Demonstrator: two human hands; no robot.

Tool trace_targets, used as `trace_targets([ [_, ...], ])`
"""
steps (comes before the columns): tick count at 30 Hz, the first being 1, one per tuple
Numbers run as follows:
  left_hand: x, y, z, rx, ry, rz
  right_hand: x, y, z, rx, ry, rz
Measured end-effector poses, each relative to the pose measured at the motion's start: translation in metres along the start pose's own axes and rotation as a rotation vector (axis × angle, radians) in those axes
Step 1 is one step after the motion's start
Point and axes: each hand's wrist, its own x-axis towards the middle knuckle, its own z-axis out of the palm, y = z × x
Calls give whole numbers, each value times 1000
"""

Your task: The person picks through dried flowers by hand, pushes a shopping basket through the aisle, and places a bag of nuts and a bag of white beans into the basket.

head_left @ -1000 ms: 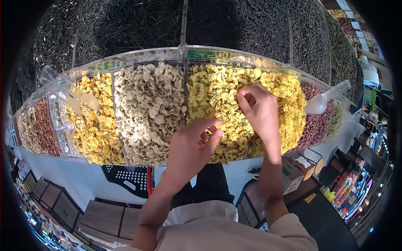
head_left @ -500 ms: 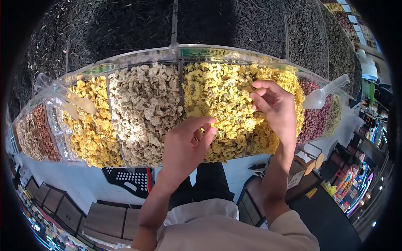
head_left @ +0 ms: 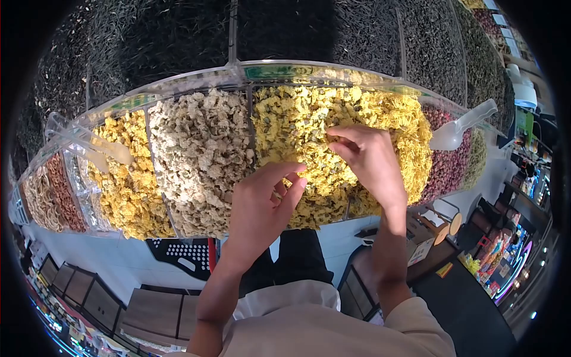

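I have both bare hands over the middle of a row of clear bins, above the yellow flowers (head_left: pixel 309 143). The left hand (head_left: pixel 262 199) is partly open, its fingers curled and a narrow gap showing between thumb and index fingertip. It sits over the near part of the yellow flowers, close to the border with the pale dried flowers (head_left: pixel 199 137). The right hand (head_left: pixel 375 160) is a little farther out, bent inward at the wrist, also partly open with thumb and index fingertips close but apart. I can't tell whether either one has a small bit of flower in it, or whether the fingertips touch the heap. The two hands are apart from each other.

Shaggier yellow petals (head_left: pixel 413 125) lie to the right of the right hand. Beyond them come dark red buds (head_left: pixel 443 172), with a clear scoop (head_left: pixel 447 137) lying across the top, its handle pointing up and outward. On the left, past the pale dried flowers, are orange-yellow flowers (head_left: pixel 134 196), with a pair of clear scoops (head_left: pixel 118 151) over their far side. Farther left I see reddish-brown pieces (head_left: pixel 67 196) and pale rings (head_left: pixel 40 199). Dark dried leaves (head_left: pixel 285 30) fill the bins behind the clear front wall (head_left: pixel 291 72). Below the bins, a black perforated panel (head_left: pixel 184 253) with a red edge shows near the left forearm.
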Motion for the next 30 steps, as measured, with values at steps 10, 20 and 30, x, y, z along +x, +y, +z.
trace_targets([
  [10,0,-3,0,6,-3,0,0,0,-8,71,-63,110],
  [20,0,-2,0,4,-9,-10,-2,-1,7,-277,-76,3],
  [30,-1,-4,-2,2,-12,-24,-11,-3,-5,-13,25,35],
])
